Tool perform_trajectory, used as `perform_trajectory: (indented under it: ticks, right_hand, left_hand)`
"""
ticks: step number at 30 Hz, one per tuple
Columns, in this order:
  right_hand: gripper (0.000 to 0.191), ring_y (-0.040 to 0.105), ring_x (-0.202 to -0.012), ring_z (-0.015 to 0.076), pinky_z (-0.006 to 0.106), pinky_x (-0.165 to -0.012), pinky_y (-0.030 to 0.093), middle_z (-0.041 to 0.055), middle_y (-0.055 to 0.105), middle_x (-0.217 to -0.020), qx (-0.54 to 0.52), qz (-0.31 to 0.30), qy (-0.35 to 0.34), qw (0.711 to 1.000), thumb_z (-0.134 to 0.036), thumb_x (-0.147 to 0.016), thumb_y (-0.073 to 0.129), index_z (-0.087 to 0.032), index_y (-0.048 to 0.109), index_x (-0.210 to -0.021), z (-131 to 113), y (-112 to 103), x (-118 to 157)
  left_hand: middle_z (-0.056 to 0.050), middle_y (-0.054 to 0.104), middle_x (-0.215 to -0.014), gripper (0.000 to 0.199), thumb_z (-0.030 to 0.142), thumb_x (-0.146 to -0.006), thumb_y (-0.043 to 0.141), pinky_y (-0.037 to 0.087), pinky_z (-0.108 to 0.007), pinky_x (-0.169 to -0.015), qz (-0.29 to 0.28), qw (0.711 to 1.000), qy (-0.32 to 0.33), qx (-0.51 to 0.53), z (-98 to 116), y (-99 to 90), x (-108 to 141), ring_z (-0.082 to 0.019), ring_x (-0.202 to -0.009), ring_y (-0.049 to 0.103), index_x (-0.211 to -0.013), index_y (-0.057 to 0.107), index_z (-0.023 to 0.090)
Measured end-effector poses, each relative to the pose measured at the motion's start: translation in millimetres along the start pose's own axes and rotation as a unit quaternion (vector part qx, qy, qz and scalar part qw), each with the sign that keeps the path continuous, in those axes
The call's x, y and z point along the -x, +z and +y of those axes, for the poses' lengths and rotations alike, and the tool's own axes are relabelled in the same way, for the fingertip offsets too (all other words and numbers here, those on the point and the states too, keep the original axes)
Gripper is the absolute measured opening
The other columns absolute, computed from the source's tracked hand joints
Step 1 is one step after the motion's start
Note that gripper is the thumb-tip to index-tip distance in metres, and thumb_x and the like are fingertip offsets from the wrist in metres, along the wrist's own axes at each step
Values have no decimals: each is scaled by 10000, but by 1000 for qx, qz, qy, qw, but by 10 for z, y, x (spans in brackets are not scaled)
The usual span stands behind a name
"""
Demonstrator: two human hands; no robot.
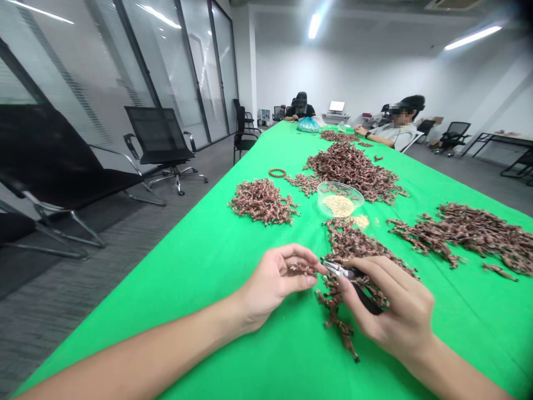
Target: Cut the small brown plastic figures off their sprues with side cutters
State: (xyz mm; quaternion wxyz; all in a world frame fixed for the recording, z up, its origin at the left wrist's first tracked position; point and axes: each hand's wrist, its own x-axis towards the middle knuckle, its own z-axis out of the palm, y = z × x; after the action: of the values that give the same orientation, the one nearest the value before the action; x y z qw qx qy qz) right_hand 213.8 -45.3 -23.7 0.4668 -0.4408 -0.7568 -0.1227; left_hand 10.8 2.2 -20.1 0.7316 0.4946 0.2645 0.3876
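My left hand (266,284) is closed around a small brown, twisted piece (298,268), its fingers curled and its thumb below. In my right hand (402,303) is a pair of pliers (335,269) with silver jaws and black handles. The jaw tips come close to my left fingertips; I cannot tell whether they grip anything. Beneath the pliers lies a loose pile of similar brown pieces (360,240), with a few trailing toward me. Just beyond it stands a clear plastic bowl (320,201) of small pale yellow bits (340,206), some spilled beside it.
More brown heaps lie on the green-covered table (200,278): one at left (264,201), a large one behind the bowl (353,171), one at right (485,233). A brown ring (277,173) lies at left. Two people sit farther along. Black chairs (160,136) line the left side.
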Motion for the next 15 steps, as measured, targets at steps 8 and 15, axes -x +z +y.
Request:
perform_trajectory:
  ticks: [8, 15]
  right_hand:
    - [261, 649, -754, 177, 302, -677, 542, 59, 699, -874, -7, -9, 7, 1000, -178, -748, 732, -173, 671, -1002, 46, 4, -3]
    - [199, 616, -689, 151, 279, -623, 516, 43, 674, -816, -15, -31, 4, 999, -204, -780, 705, -167, 655, -969, 106, 24, -31]
  left_hand:
    - [-53, 710, -830, 251, 50, -746, 659, 453, -287, -808, 13, 996, 14, -87, 67, -98, -89, -167, -829, 643, -980, 622, 131]
    - [-45, 701, -816, 314, 68, -720, 596, 453, -301, -732, 103, 973, 33, -204, 239, -462, -298, -162, -743, 613, -1020, 555, 150]
